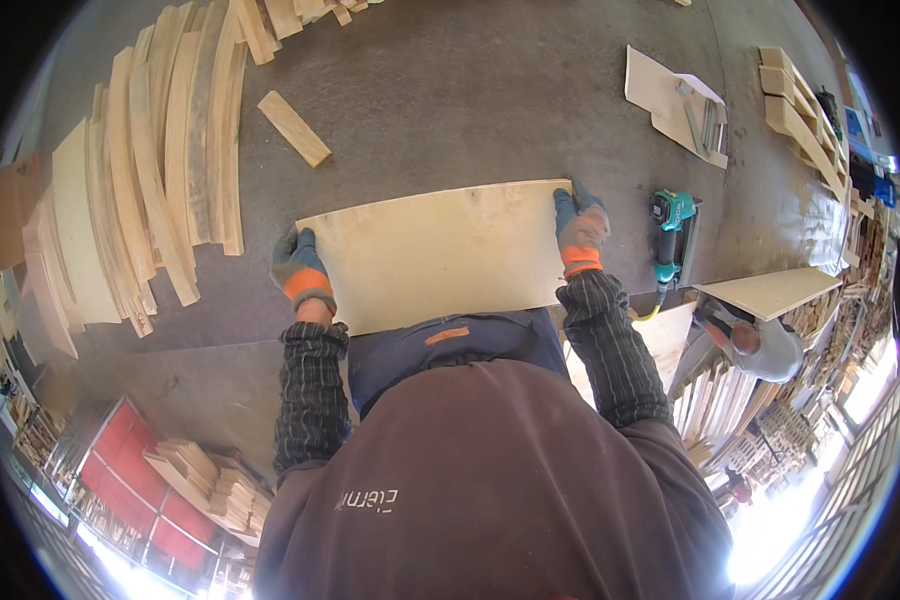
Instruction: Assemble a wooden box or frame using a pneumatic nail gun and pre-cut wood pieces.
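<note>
A rectangular plywood panel lies in front of my body, its near edge close to my waist. My left hand, in a grey-blue and orange work glove, grips the panel's left end near the far corner. My right hand, gloved the same way, closes round the right end near its far corner. The fingertips wrap over the edges and are partly hidden. To the right of my right hand, a teal and black nail gun rests on the dark worktable, with a yellow hose at its end.
Many long wooden strips are stacked at the left. A short wooden block lies beyond the panel. Nail strips sit on a board scrap at the far right. Another person is beside a plywood board at the right.
</note>
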Demonstrator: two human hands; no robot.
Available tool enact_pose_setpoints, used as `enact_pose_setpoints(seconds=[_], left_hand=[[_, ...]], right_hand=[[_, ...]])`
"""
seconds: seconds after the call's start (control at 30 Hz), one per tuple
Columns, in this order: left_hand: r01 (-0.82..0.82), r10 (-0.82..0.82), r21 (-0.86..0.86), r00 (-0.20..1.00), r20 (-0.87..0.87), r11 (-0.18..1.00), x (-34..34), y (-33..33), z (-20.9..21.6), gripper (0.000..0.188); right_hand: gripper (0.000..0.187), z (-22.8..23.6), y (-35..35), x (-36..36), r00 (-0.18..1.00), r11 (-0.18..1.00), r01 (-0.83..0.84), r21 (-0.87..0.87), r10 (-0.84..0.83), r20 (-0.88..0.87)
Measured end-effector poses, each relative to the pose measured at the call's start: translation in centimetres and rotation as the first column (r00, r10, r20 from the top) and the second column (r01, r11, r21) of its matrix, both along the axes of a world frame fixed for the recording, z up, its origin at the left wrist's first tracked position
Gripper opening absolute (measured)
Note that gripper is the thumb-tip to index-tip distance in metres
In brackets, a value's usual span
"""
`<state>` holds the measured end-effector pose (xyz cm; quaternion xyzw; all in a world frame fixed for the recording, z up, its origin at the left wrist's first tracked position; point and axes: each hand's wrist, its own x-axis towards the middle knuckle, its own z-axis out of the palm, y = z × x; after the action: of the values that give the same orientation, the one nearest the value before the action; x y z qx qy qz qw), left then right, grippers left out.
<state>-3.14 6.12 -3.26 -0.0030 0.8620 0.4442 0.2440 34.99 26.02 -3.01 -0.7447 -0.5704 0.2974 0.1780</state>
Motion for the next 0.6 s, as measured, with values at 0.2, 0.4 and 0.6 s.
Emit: enact_pose_setpoints(seconds=[0.2, 0.4, 0.6], left_hand=[[-0.028, 0.028, 0.001, 0.999, -0.037, 1.0, 0.4, 0.0, 0.8, 0.03], [0.062, -0.055, 0.03, 0.979, -0.199, 0.998, 0.0, -1.0, -1.8, 0.033], [0.122, -0.135, -0.066, 0.955, -0.265, 0.99, 1.4, 0.8, 1.3, 0.035]], right_hand=[[0.046, -1.7, 0.3, 0.6, 0.999, 0.991, 0.018, -0.131, -0.022, -0.03], [0.049, -2.8, 0.9, 2.1, 0.997, 0.998, -0.058, -0.009, 0.058, -0.044], [0.048, -2.9, 1.7, 3.8, 0.998, 0.99, 0.008, -0.138, -0.015, -0.056]])
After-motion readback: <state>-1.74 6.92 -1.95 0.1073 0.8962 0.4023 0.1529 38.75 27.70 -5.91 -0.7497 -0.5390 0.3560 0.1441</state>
